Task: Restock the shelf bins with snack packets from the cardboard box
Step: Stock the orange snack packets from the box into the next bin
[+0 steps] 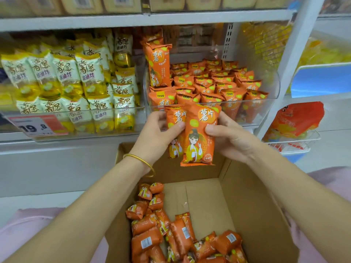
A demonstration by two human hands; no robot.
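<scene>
Far left: a clear shelf bin (pixel 79 128) holds upright rows of yellow-and-white packets (pixel 76 80) printed "薯愿" and "非油炸". A red price tag (pixel 38 126) on its front wall shows the digits "19.8"; its smaller print is unreadable.

Centre left: the left hand (pixel 157 133), with a gold bangle (pixel 140 162) at the wrist, grips the left edge of the held packets (pixel 199 133), thumb across their front.

Centre: these are two orange snack packets held upright and overlapping, the front one printed "薯片" above a cartoon figure in yellow robes. They sit between both hands, just in front of the orange bin's front wall and above the far end of the cardboard box (pixel 256 215). In the box, loose packets (pixel 171 234) of the same orange kind lie heaped on the left side of the floor, several showing white barcode labels.

Centre right: the right hand (pixel 231 141) grips the right edge of the front packet, thumb on its face and fingers curled behind.

Behind the hands: the orange bin (pixel 273 92), clear-walled, is largely filled with matching packets; one tall packet (pixel 158 67) stands upright at its left wall, also printed "薯片".

Far right: a red bag (pixel 296 120) rests in a wire basket (pixel 303 145); its writing is too blurred to read.
</scene>
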